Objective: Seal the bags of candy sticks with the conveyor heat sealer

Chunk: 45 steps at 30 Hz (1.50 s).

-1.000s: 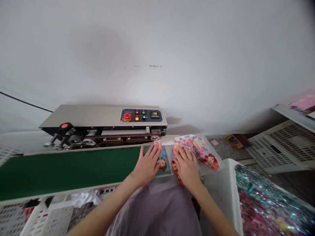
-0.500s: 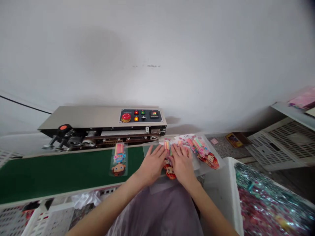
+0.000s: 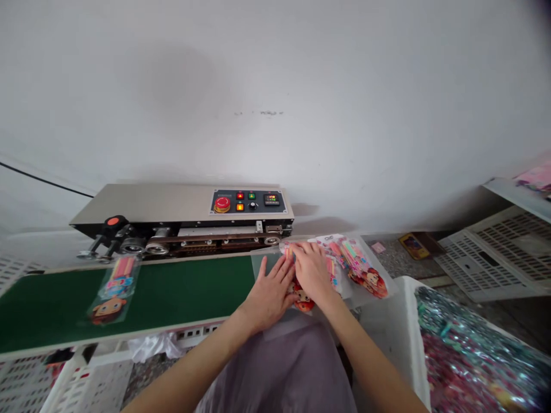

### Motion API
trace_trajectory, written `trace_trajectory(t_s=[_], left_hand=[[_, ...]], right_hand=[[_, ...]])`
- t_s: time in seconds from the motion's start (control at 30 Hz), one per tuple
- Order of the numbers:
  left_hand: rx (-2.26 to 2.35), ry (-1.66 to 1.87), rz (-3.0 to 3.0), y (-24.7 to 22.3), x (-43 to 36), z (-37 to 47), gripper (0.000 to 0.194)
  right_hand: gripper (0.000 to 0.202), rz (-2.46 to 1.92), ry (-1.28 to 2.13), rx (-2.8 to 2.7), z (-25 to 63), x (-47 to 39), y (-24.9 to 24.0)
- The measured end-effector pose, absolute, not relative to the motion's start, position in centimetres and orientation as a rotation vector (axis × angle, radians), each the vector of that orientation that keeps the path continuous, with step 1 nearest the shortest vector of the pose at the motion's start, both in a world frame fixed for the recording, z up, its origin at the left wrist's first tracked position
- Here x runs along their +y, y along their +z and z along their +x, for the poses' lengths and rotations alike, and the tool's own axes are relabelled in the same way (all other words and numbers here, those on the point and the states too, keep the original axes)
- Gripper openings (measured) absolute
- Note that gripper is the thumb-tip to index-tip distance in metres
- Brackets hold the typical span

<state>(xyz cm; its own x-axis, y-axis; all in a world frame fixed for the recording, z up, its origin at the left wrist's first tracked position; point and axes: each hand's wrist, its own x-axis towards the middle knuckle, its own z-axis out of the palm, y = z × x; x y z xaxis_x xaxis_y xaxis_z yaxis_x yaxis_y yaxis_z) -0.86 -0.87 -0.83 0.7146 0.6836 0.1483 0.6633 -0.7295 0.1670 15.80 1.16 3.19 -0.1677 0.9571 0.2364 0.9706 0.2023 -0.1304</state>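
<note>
My left hand [image 3: 269, 295] lies flat with its fingers spread on a clear plastic packet [image 3: 303, 302] that has a red-haired cartoon figure and coloured sticks. Over the upper part of the same packet, my right hand [image 3: 313, 272] has its fingers bent and closed together, hiding most of what is under them. Beside it on the right, more such packets [image 3: 361, 267] overlap one another. Away to the left, one packet [image 3: 114, 289] with a brown-haired figure and pink and yellow sticks lies tilted on the green conveyor belt [image 3: 185, 292].
Behind the belt stands a sealing machine [image 3: 150, 203] with a red stop button [image 3: 222, 204] and lit switches. A white foam box [image 3: 408, 321] of shiny packets is at my right. A plastic crate [image 3: 486, 258] and a small box [image 3: 415, 246] lie on the floor.
The brown-haired packet has travelled left along the belt and turned askew. My right hand has shifted up over the packet's top, its fingers bending in. My left hand stays flat.
</note>
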Motion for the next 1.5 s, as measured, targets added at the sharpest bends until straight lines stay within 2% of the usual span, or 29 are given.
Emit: trace_trajectory(t_s=[0.1, 0.27, 0.87, 1.03, 1.2, 1.5], left_hand=[[1.118, 0.307, 2.791, -0.6, -0.9, -0.7, 0.067], [1.144, 0.335, 2.781, -0.6, -1.1, -0.4, 0.067], [1.167, 0.335, 2.75, -0.7, -1.3, -0.3, 0.065], [1.236, 0.379, 2.771, -1.0, -1.2, -0.6, 0.063], [1.28, 0.427, 2.782, -1.7, -1.2, -0.9, 0.062], [1.381, 0.357, 2.755, -1.1, -1.3, -4.1, 0.063]], right_hand=[[0.033, -1.879, -0.023, -2.244, 15.3, 2.7, 3.5], [0.026, -1.909, -0.133, -2.35, 14.9, 3.4, 3.5], [0.033, -1.89, -0.078, -2.507, 15.0, 3.0, 5.3], [0.048, -1.902, -0.178, -2.322, 17.7, 1.0, 4.4], [0.038, -1.98, -0.389, -2.156, 21.3, -3.3, 2.9], [0.042, -1.951, -0.293, -2.217, 17.9, -4.0, 1.8]])
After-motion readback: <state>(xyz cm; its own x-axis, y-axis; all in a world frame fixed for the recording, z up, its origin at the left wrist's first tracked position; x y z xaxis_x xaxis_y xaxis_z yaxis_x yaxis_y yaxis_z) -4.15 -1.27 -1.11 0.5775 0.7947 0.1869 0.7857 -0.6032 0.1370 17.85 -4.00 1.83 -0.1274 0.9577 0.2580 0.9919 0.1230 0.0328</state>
